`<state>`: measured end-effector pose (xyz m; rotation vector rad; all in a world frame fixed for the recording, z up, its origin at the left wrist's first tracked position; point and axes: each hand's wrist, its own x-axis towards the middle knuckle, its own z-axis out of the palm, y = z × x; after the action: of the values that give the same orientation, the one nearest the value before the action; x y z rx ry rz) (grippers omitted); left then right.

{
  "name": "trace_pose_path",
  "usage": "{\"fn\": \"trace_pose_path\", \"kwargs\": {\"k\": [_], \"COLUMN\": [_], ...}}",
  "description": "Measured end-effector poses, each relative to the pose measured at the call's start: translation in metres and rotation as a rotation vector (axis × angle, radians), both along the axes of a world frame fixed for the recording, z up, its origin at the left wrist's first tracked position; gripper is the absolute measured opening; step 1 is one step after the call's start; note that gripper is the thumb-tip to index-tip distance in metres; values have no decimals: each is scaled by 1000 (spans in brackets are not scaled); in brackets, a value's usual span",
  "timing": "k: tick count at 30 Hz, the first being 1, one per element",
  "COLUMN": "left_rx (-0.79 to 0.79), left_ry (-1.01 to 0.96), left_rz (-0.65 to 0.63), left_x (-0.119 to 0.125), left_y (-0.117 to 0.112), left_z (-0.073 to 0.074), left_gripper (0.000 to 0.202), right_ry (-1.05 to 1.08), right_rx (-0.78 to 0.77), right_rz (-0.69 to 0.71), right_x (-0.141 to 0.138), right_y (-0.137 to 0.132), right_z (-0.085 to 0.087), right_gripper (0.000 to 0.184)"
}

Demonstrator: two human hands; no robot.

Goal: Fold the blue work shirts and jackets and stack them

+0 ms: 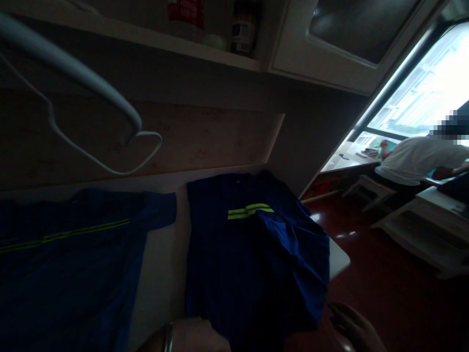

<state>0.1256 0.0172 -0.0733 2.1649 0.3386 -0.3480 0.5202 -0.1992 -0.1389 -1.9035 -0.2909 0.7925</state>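
Observation:
A dark blue work shirt (227,264) with a yellow-green reflective stripe lies on the white table, its right side bunched in folds. At its lower left edge my left hand (198,335), a metal band at the wrist, is closed on the cloth; the fingertips are hidden. My right hand (353,325) is off the shirt's lower right side, over the floor, fingers apart and slightly bent, nothing visible in it. To the left lies a second dark blue shirt (73,274) with a thin yellow-green stripe, spread flat.
A white curved lamp arm (80,73) with a cable hangs at upper left. Overhead is a shelf (146,41) holding a red-labelled container (186,12) and a dark jar (242,32). At right, a person in a white top (414,159) bends near a window, beside white stools (432,210).

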Motion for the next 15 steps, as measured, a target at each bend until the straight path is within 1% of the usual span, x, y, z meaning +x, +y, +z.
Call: {"fn": "trace_pose_path", "kwargs": {"k": [1, 2, 3, 4, 5, 6, 7, 8, 9, 10, 11, 13, 14, 15], "left_rx": [-1, 32, 110, 235, 393, 555, 688, 768, 774, 723, 641, 478, 433, 410], "left_ry": [2, -13, -45, -89, -138, -175, -194, -200, -215, -240, -273, -326, -334, -330], "left_rz": [110, 252, 405, 544, 645, 714, 762, 793, 827, 870, 921, 1055, 1137, 1230], "left_x": [4, 10, 18, 26, 34, 42, 47, 51, 53, 53, 50, 39, 31, 21], "left_y": [7, 16, 26, 37, 48, 58, 68, 77, 84, 91, 96, 108, 113, 119], "left_z": [11, 20, 27, 30, 30, 26, 20, 12, 3, -6, -13, -21, -22, -20], "left_gripper": [25, 28, 30, 31, 31, 34, 40, 46, 49, 49, 47, 43, 40, 35], "right_ry": [-54, -139, -247, -361, -481, -598, -706, -832, -954, -1030, -1052, -995, -946, -901], "right_rx": [-42, -74, -90, -92, -94, -54, 15, 80, 125, 118, 59, -88, -125, -114], "right_rz": [-41, -91, -134, -149, -140, -88, 9, 101, 209, 311, 388, 502, 534, 551], "right_x": [3, 5, 6, 4, 1, -5, -11, -17, -23, -28, -31, -33, -32, -30], "right_y": [-3, -1, 6, 19, 36, 57, 80, 105, 129, 153, 174, 205, 215, 220], "right_z": [4, 12, 22, 33, 45, 55, 64, 69, 72, 72, 69, 59, 54, 50], "right_gripper": [59, 63, 67, 69, 71, 72, 71, 73, 74, 77, 80, 79, 73, 64]}}
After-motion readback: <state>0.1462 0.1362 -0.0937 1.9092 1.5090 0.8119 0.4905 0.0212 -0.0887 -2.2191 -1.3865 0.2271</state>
